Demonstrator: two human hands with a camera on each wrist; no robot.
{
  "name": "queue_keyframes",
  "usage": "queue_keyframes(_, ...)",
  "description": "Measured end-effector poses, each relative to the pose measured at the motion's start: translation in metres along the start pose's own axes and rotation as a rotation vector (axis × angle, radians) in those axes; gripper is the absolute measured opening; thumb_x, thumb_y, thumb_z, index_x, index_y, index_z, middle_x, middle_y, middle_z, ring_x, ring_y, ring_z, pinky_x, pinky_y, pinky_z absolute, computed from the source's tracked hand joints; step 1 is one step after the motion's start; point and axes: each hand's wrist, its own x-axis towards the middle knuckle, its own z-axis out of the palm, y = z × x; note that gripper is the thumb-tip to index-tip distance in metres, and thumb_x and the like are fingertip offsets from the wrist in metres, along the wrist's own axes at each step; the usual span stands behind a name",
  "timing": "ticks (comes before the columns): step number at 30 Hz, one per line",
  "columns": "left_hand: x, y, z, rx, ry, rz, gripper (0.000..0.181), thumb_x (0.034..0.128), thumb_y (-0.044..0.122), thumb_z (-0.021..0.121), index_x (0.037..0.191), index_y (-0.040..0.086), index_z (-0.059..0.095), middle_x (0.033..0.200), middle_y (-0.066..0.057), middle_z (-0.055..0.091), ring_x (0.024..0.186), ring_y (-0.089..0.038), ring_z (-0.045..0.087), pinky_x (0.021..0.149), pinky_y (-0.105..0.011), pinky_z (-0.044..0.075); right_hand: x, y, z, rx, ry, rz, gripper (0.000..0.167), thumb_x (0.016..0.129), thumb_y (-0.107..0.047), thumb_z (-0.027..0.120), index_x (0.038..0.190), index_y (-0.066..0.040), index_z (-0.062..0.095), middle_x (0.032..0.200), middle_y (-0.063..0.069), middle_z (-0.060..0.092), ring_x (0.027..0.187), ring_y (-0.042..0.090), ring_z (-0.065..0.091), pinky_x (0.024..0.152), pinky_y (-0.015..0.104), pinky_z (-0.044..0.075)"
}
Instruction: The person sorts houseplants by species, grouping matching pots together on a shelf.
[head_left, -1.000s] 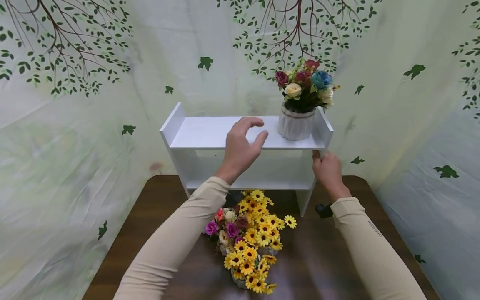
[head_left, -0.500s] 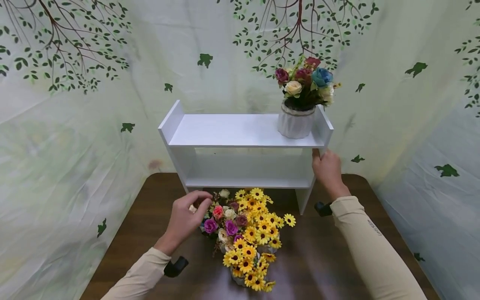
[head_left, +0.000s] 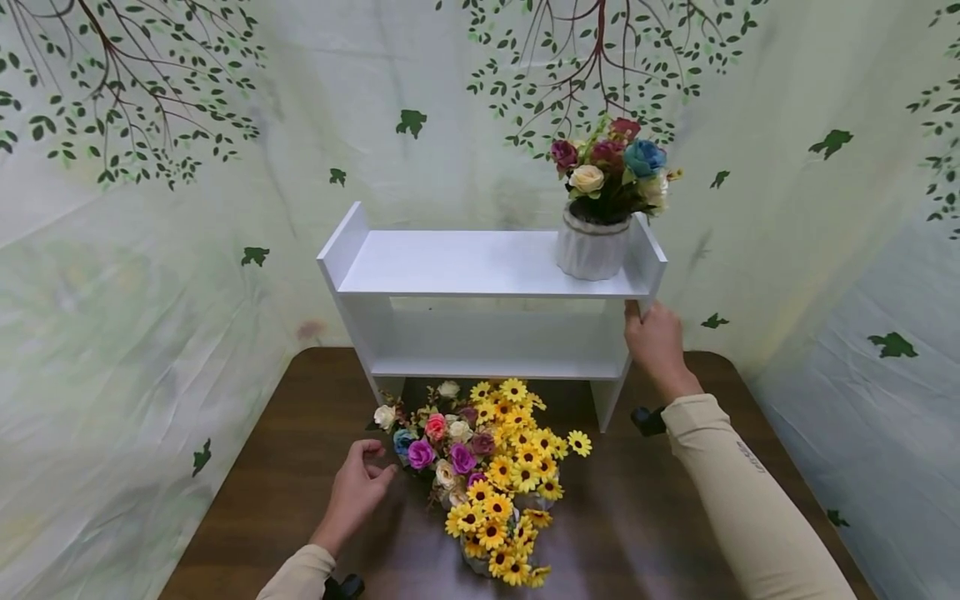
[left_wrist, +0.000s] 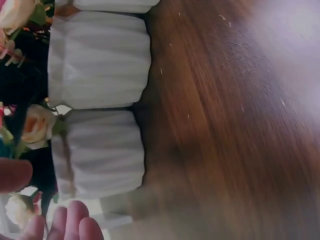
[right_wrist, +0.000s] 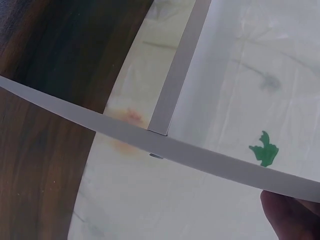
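Observation:
My right hand point(head_left: 656, 348) grips the right side panel of a white two-tier shelf point(head_left: 450, 265), just below the top board. A thumb point(right_wrist: 285, 215) shows at the panel edge in the right wrist view; the other fingers are mostly hidden. At the left, my left hand point(head_left: 356, 490) hovers near the mixed artificial flowers point(head_left: 442, 450), holding nothing, its fingers loosely bent. In the left wrist view its fingertips point(left_wrist: 75, 217) lie close beside a white ribbed flowerpot point(left_wrist: 102, 155), with another ribbed pot point(left_wrist: 100, 60) alongside. Yellow daisy-like flowers point(head_left: 517, 467) crowd the middle of the table.
A white pot point(head_left: 592, 246) of red, cream and blue flowers stands on the shelf's top board at the right end. The shelf stands toward the back of the dark wooden table point(head_left: 622, 517). Painted cloth walls point(head_left: 450, 167) close off the back and sides.
My left hand has come down from in front of the top board to the left of the mixed flowers. The right hand keeps its grip on the shelf.

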Motion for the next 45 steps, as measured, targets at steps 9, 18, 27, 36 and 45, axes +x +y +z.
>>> queue_keyframes(9, 0.003, -0.008, 0.026, -0.027, -0.057, 0.003, 0.076, 0.0793, 0.007, 0.071, 0.143, -0.007, 0.032, 0.139, -0.032, 0.048, 0.120, -0.045, 0.057, 0.094, -0.054, 0.053, 0.001, 0.002, 0.005, -0.002, 0.011, -0.041, 0.037, 0.101, -0.018, 0.052, 0.071, 0.004, 0.053, 0.066, 0.026, 0.056, 0.061, 0.041, 0.050, 0.056, 0.054, 0.041)
queue_keyframes(18, 0.020, -0.016, 0.044, 0.024, -0.004, 0.100, 0.075, 0.0693, 0.001, 0.073, 0.135, -0.010, 0.038, 0.130, -0.031, 0.050, 0.124, -0.045, 0.050, 0.108, -0.059, 0.041, 0.001, 0.009, 0.001, 0.016, 0.039, -0.092, 0.023, 0.094, -0.007, 0.056, 0.077, 0.008, 0.060, 0.062, 0.024, 0.058, 0.054, 0.033, 0.047, 0.051, 0.037, 0.034)
queue_keyframes(27, 0.037, -0.030, 0.045, -0.027, -0.065, 0.154, 0.072, 0.0669, -0.003, 0.076, 0.132, -0.008, 0.047, 0.123, -0.030, 0.061, 0.116, -0.040, 0.059, 0.101, -0.053, 0.048, -0.002, 0.010, 0.004, 0.018, 0.042, -0.124, 0.021, 0.093, -0.005, 0.055, 0.084, 0.013, 0.062, 0.071, 0.032, 0.064, 0.055, 0.036, 0.050, 0.051, 0.042, 0.037)
queue_keyframes(36, 0.040, -0.032, 0.044, 0.005, -0.108, 0.203, 0.059, 0.0698, 0.006, 0.078, 0.123, -0.004, 0.056, 0.115, -0.022, 0.068, 0.109, -0.035, 0.064, 0.098, -0.051, 0.052, -0.004, 0.010, 0.004, 0.019, 0.035, -0.111, 0.021, 0.094, -0.006, 0.055, 0.086, 0.013, 0.062, 0.074, 0.033, 0.065, 0.058, 0.038, 0.052, 0.053, 0.049, 0.041)
queue_keyframes(45, 0.046, -0.035, 0.047, 0.041, -0.093, 0.290, 0.020, 0.0691, 0.006, 0.071, 0.086, -0.001, 0.065, 0.080, -0.011, 0.066, 0.075, -0.018, 0.058, 0.070, -0.036, 0.052, -0.004, 0.007, 0.002, -0.004, 0.033, -0.101, 0.025, 0.095, -0.008, 0.055, 0.085, 0.014, 0.061, 0.075, 0.035, 0.064, 0.059, 0.041, 0.052, 0.055, 0.057, 0.043)
